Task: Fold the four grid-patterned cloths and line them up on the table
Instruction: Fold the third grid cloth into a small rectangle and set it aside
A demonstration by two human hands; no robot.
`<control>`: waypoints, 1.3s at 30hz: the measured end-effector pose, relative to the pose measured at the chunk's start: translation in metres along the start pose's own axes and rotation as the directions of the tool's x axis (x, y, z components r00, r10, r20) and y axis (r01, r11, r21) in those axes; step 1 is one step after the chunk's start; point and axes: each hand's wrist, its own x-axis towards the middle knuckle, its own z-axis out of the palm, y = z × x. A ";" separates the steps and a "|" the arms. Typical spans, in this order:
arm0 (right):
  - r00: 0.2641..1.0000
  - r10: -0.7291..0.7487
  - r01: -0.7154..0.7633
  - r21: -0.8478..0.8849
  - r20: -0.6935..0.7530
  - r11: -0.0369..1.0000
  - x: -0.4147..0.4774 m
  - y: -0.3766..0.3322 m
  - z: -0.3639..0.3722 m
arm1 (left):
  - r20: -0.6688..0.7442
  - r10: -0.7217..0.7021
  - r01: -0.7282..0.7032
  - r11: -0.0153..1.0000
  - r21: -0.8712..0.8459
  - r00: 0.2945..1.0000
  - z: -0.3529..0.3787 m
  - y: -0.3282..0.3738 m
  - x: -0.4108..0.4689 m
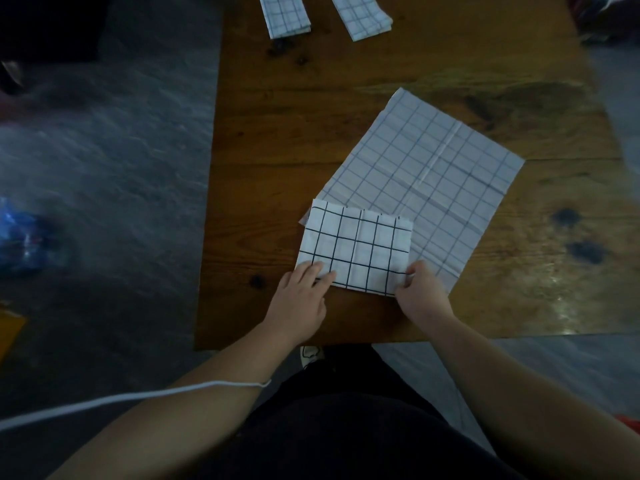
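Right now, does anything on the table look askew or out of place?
Yes: the unfolded cloth lies at a slant to the table edge, with the bold-grid cloth resting on its near corner. The two folded cloths at the far edge also sit at differing angles.

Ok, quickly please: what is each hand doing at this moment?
Left hand: open, fingers flat on the folded white black-grid cloth.
Right hand: closed, pinching that cloth's near right corner.

Looks like room in home: I stand at worn wooden table (346,98) with knots and glossy patches, grey patterned carpet (121,150) beside it, dim light, clutter at edges.
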 end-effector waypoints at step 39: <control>0.879 -0.474 0.439 -0.487 0.056 0.756 -0.040 0.037 0.023 | 0.034 0.147 -0.148 0.988 0.031 0.989 0.012 -0.003 -0.020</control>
